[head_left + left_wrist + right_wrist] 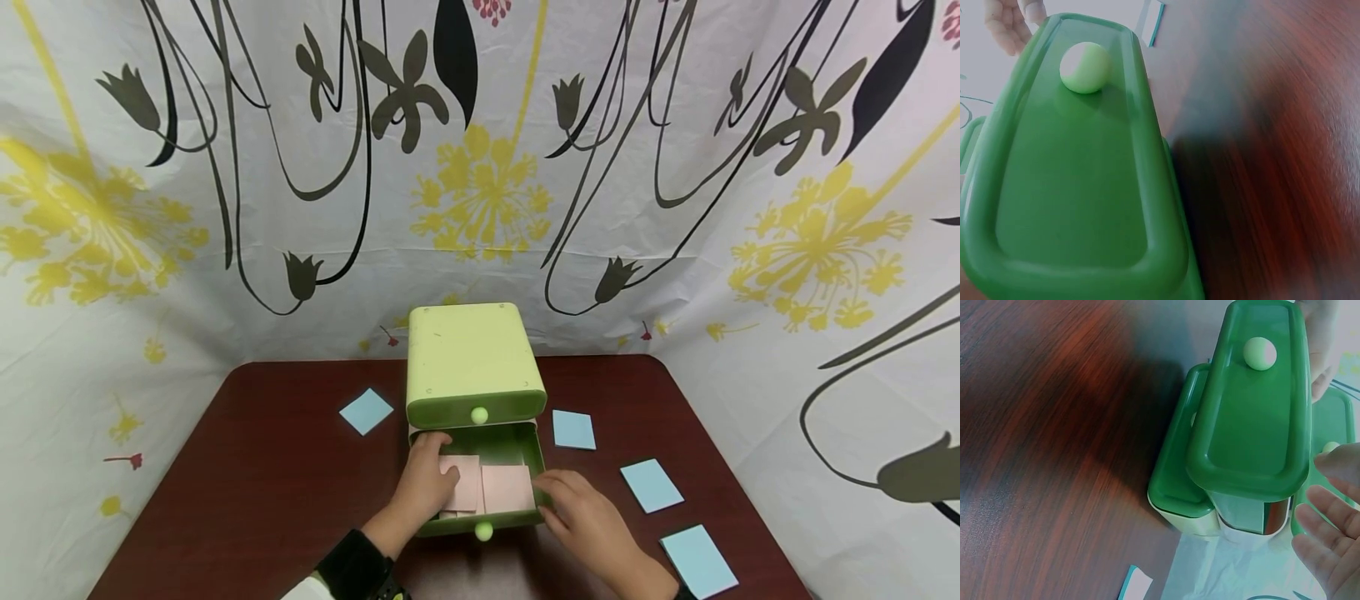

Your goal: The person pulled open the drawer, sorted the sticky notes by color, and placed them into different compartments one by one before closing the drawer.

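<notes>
A small drawer cabinet with a pale yellow-green top (474, 350) stands on the table, a green drawer (504, 523) pulled out of it. Pink paper squares (507, 488) lie inside the drawer. Over its left side reaches my left hand (422, 487), thumb and forefinger spread apart, the thumb tip at the left pink square. My right hand (588, 525) is at the drawer's right rim, fingers loosely extended; the right wrist view shows this hand (1335, 534) with spread fingers and nothing held. In the left wrist view, the drawer front (1079, 187) hides most of my left hand.
A blue paper square (366, 411) lies left of the cabinet. To the right lie more blue squares, one by the cabinet (573, 430) and two nearer the table's right edge (699, 561). A patterned cloth (480, 275) hangs behind and beside the dark wooden table (300, 483).
</notes>
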Demonstrator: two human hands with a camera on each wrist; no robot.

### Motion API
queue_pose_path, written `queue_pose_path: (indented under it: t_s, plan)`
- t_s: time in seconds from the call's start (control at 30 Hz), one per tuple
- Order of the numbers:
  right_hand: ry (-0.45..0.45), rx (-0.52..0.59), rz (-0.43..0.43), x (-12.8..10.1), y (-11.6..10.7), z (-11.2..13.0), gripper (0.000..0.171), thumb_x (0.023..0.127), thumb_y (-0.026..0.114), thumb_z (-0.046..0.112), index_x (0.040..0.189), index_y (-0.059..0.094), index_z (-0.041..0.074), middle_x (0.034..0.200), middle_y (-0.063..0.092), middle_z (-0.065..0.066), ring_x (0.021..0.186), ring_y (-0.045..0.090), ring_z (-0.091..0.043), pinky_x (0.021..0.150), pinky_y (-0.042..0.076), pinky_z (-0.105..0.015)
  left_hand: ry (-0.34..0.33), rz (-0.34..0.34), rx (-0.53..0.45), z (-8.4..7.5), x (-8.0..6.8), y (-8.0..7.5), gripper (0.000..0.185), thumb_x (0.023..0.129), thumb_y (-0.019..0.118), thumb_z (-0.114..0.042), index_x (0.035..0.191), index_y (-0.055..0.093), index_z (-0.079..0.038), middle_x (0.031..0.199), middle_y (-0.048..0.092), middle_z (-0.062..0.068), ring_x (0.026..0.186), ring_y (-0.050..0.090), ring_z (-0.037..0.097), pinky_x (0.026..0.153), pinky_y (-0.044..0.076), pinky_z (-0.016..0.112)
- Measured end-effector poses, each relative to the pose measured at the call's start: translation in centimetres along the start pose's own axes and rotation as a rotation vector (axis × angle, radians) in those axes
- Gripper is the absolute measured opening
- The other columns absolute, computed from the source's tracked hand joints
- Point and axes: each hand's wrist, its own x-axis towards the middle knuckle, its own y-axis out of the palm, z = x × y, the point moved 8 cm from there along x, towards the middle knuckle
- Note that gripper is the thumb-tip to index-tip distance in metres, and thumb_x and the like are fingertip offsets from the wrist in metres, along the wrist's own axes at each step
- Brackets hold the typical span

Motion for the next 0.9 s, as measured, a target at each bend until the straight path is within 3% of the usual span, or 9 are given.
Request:
queue_pose_path:
  t_s: [0.3, 0.47, 0.6, 0.73, 0.9]
  plan:
    - [0.105, 0.038, 0.052, -0.2, 0.7, -1.1, 0.034, 0.077, 0.080, 0.013, 0.110, 0.070, 0.013, 0.111, 0.064, 0.003, 0.104, 0.060, -0.014, 0.079, 0.055, -0.033, 0.041, -0.055, 0.128, -0.1, -1.0, -1.8, 0.048, 0.086, 0.064, -0.003, 0.131, 0.050, 0.004, 0.139, 0.044, 0.024, 0.129, 0.042, 0.040, 0.097, 0.045, 0.052]
    - [0.282, 0.164, 0.119, -0.6, 1.3, -2.7, 0.031, 0.082, 0.076, 0.013, 0.112, 0.069, 0.013, 0.113, 0.064, 0.003, 0.108, 0.060, -0.018, 0.086, 0.053, -0.040, 0.065, -0.095, 0.117, -0.5, -1.9, -4.2, 0.047, 0.085, 0.066, -0.001, 0.129, 0.052, 0.004, 0.136, 0.047, 0.023, 0.128, 0.043, 0.039, 0.097, 0.046, 0.052]
    - [0.445, 0.267, 0.152, -1.1, 1.7, -4.4, 0.028, 0.088, 0.071, 0.014, 0.116, 0.067, 0.014, 0.117, 0.063, 0.001, 0.113, 0.059, -0.022, 0.091, 0.050, -0.046, 0.041, -0.144, 0.108, -0.2, -2.0, -6.6, 0.046, 0.085, 0.067, -0.002, 0.128, 0.052, 0.004, 0.129, 0.052, 0.020, 0.121, 0.049, 0.037, 0.096, 0.046, 0.051]
    - [0.549, 0.339, 0.152, -1.8, 2.3, -5.8, 0.030, 0.090, 0.068, 0.011, 0.119, 0.065, 0.009, 0.120, 0.063, -0.006, 0.111, 0.060, -0.026, 0.087, 0.053, -0.044, -0.008, -0.176, 0.086, 0.9, -1.3, -8.8, 0.047, 0.087, 0.065, -0.005, 0.131, 0.049, 0.006, 0.131, 0.051, 0.023, 0.122, 0.048, 0.038, 0.098, 0.044, 0.053]
    - [0.672, 0.440, 0.173, -2.8, 3.5, -7.4, 0.033, 0.090, 0.066, 0.009, 0.123, 0.062, 0.005, 0.118, 0.064, -0.011, 0.105, 0.062, -0.028, 0.079, 0.056, -0.040, -0.051, -0.171, 0.034, 2.5, 0.7, -10.9, 0.048, 0.092, 0.058, -0.009, 0.135, 0.044, 0.008, 0.135, 0.044, 0.026, 0.124, 0.044, 0.041, 0.100, 0.041, 0.056]
